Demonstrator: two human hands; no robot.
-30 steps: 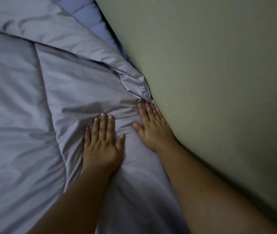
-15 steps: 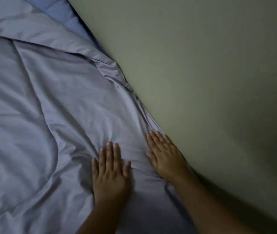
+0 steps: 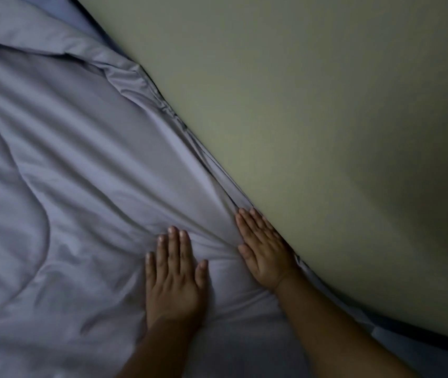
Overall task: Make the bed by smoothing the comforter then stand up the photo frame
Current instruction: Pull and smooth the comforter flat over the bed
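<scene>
Both hands lie flat on the grey-lilac comforter [image 3: 86, 165], palms down, with the fingers stretched out and close together; neither hand grips the cloth. The left hand [image 3: 173, 279] presses on the comforter a little away from the wall, its fingertips pointing up the bed. The right hand [image 3: 265, 252] lies just beside the pale green wall [image 3: 312, 118], along the edge of the comforter where the cloth meets the wall, and its little-finger side seems to touch the wall. Between the two hands, short creases run across the cloth. Other folds run from the right hand up along the wall, where the edge of the comforter is bunched. To the left, the comforter has wide soft wrinkles and a curved ridge. At the top left, a strip of bluer cloth [image 3: 62, 25] shows beyond the comforter's edge; I cannot tell what it is. The room is dim. The photo frame is not in view.
</scene>
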